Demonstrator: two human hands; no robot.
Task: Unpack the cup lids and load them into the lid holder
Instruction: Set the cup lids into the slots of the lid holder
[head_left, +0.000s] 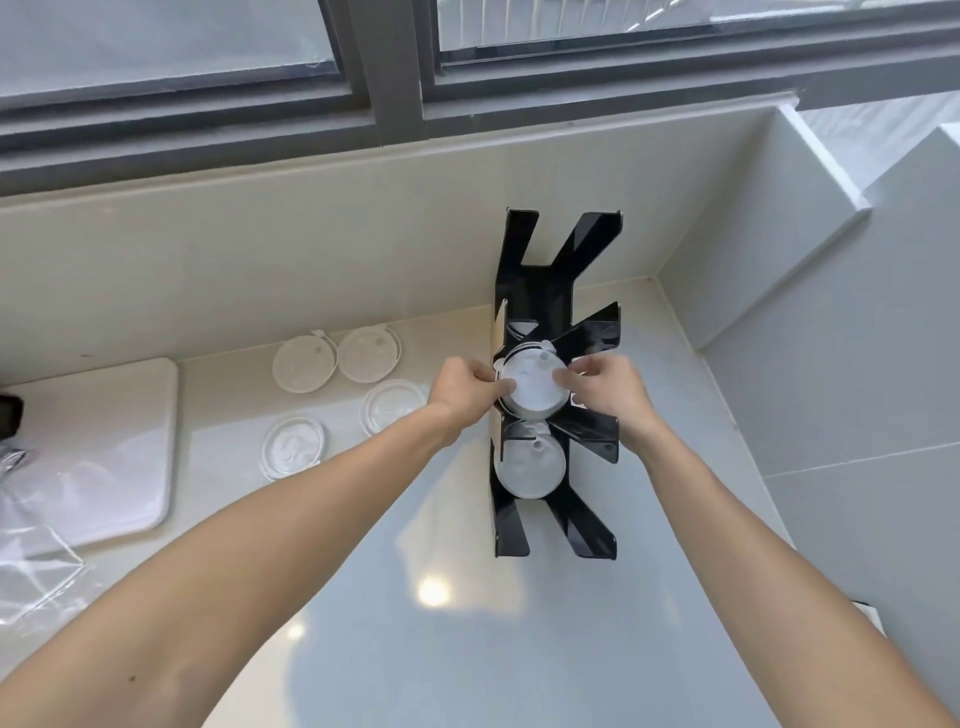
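Observation:
A black lid holder (540, 296) stands on the counter by the corner wall, with slanted fins on both sides. Both hands hold a stack of clear cup lids (535, 389) in its middle compartment: my left hand (467, 387) grips the stack's left edge, my right hand (608, 387) its right edge. Another stack of lids (530, 467) sits in the compartment nearer to me. Several loose clear lids lie flat on the counter to the left, such as one lid (304, 361) and another lid (293, 447).
A white tray (130, 415) lies at the left with crumpled clear plastic wrapping (36, 566) on and below it. A dark object (10, 415) sits at the far left edge. Tiled walls enclose the counter at the back and the right, under a window.

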